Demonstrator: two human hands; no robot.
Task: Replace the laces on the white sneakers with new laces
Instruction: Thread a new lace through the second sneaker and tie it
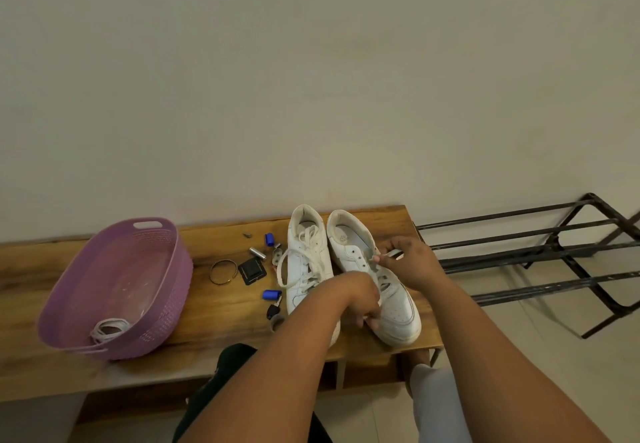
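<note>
Lace (390,253) pinched in right fingers (382,260), above sneaker (388,290) (eyelet side)

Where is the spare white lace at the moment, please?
In the head view, the spare white lace lies coiled inside the purple basket, at the wooden bench's left end.

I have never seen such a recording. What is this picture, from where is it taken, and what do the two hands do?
There is no machine: a camera worn on a person's head looks down at their bare hands. A wooden bench carries two white sneakers. The left sneaker has its lace in; the right sneaker has open upper eyelets. The right hand pinches a lace end beside those eyelets; the left hand grips near the shoe's toe. A purple basket holds coiled white laces. Keys, a bangle and small items lie between.
</note>
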